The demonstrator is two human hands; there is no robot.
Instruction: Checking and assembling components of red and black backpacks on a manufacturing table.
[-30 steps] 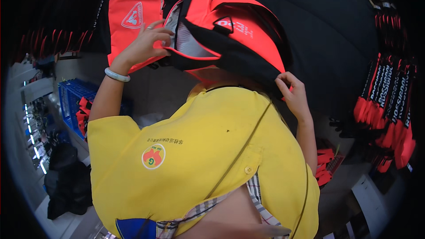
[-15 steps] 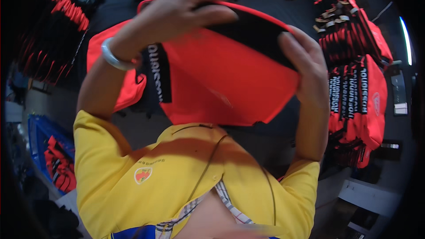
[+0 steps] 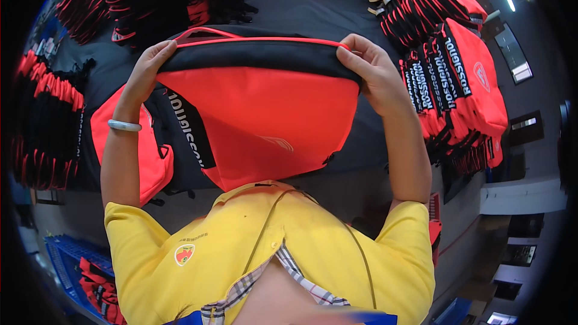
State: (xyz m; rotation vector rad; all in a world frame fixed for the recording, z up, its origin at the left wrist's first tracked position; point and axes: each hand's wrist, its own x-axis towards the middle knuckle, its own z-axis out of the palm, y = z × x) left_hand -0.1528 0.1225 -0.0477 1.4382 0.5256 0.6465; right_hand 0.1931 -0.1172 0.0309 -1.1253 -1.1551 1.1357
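A red-orange fabric bag with a black band along its far edge is stretched between my hands, its near edge close to my chest. My left hand pinches the far left corner of the black band and red piping. At the far right corner my right hand grips the same edge between thumb and fingers. White lettering runs down a black strip on the bag's left side. Another red-orange bag lies on the dark table, partly behind my left forearm.
Stacked red-orange and black bags stand at the right, with more black pieces with red edging beyond. Dark piles fill the far left, and another stack the left. A blue crate holds red pieces below left.
My left hand has moved left and down from above the bag to its far left corner. The right hand has shifted left, and the far edge is now pulled nearly straight.
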